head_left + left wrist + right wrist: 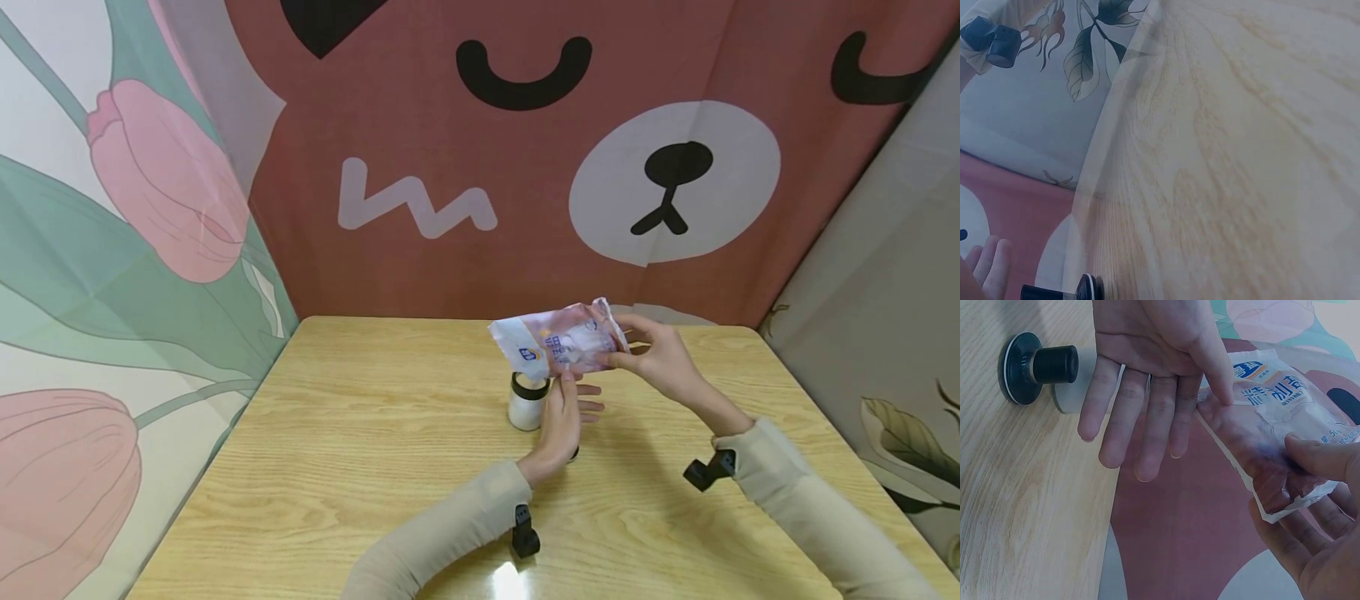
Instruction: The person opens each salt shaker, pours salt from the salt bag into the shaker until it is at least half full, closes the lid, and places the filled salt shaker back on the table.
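A pink-and-white printed plastic bag with blue lettering tilts above the table, its left end low over a white jar with a black rim. My right hand pinches the bag's right end between thumb and fingers. Beneath the bag is my left hand, its fingers straight and its thumb touching the bag's underside. The right wrist view shows that palm and the bag beside it. A black lid with a knob stands on the table near the jar; my left hand mostly hides it in the head view.
The wooden table reaches back to a reddish-brown cloth with a bear face. Flower-printed cloths hang at the left and right. A small black camera sits on each wrist.
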{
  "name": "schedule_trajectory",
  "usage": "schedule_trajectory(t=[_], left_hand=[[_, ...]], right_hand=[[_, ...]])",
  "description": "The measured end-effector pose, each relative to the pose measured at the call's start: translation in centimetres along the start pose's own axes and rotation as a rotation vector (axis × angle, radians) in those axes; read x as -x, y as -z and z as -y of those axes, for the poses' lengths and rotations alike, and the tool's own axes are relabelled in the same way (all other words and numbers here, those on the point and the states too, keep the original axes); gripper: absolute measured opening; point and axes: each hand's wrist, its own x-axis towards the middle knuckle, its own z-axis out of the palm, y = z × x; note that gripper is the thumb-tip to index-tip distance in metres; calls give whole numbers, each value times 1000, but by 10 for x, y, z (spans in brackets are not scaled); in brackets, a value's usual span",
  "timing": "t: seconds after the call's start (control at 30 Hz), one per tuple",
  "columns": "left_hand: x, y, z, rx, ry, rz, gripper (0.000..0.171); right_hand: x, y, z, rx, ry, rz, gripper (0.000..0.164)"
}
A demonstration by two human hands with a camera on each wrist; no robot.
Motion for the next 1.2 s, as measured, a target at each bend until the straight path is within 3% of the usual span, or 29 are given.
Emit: schedule_trajectory(t=[1.2], left_hand=[[0, 1, 0, 2, -3, 13, 52]], right_hand=[[-1, 0, 0, -2, 7, -4, 50]])
